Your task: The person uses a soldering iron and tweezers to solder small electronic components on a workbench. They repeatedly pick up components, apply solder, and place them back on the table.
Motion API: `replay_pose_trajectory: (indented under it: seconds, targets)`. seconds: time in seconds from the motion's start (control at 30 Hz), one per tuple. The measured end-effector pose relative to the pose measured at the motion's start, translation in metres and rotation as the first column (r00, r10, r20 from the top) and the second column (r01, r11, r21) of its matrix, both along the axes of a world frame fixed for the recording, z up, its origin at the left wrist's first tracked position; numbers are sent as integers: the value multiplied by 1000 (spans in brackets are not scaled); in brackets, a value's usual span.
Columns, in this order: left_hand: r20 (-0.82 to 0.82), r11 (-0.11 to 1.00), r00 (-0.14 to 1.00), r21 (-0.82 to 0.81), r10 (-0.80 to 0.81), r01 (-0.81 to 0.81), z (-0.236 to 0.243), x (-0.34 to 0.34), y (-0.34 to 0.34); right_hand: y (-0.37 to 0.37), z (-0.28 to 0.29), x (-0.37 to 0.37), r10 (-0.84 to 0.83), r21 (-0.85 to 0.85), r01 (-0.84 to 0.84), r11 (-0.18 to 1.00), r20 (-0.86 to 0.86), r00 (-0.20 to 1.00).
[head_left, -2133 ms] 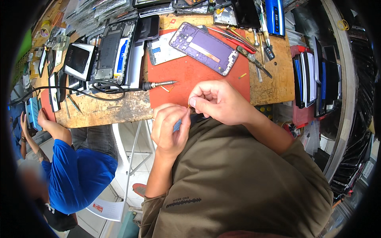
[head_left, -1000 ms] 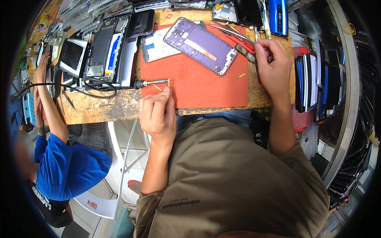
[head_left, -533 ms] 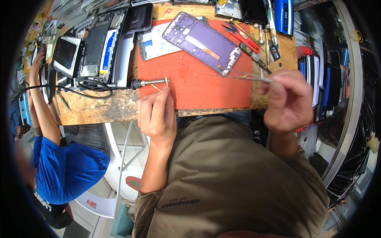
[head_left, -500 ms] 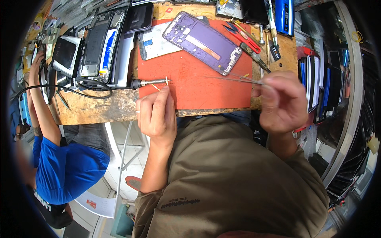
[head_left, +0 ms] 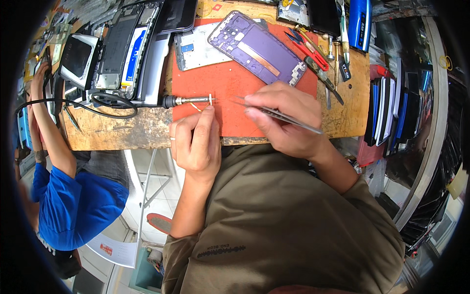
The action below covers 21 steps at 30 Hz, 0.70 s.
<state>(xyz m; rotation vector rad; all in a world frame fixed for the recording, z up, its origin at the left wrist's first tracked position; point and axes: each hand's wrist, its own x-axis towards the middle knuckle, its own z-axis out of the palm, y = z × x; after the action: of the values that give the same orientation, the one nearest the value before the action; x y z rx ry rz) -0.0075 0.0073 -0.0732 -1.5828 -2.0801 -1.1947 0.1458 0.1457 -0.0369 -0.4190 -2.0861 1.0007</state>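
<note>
My left hand (head_left: 196, 142) is closed at the edge of an orange-red mat, pinching a small thin whitish piece (head_left: 210, 99) upright between its fingertips. That piece stands at the tip of a soldering iron (head_left: 188, 101), which lies pointing right over the mat's left edge; whether they touch I cannot tell. A thin yellowish strip (head_left: 195, 107) shows beside my fingers. My right hand (head_left: 291, 117) is closed on metal tweezers (head_left: 296, 122), their points aimed left at the iron tip with a gap between. Beyond lies a purple phone frame (head_left: 259, 49) on the mat (head_left: 196, 82).
A white phone panel (head_left: 200, 56) lies partly under the purple frame. Red-handled cutters (head_left: 313, 54), pliers (head_left: 323, 78) and screwdrivers lie at right. An opened phone (head_left: 122, 54) and the iron's black cable (head_left: 63, 104) are at left, near a co-worker in blue (head_left: 78, 210).
My right hand has moved left over the mat, bringing the tweezers close to the iron tip. My left hand keeps its pinch in nearly the same place. The view has shifted slightly.
</note>
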Motion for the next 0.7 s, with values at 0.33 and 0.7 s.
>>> replay_pose_trajectory:
  seconds: [0.33, 0.7]
  targets:
    - [26, 1000, 999, 15, -26, 25, -1, -1, 1, 0, -11, -18, 98, 16, -97, 995, -74, 992]
    - [23, 1000, 1000, 8, -17, 17, -3, 0, 1, -1, -14, -19, 82, 41, -79, 996, -56, 995]
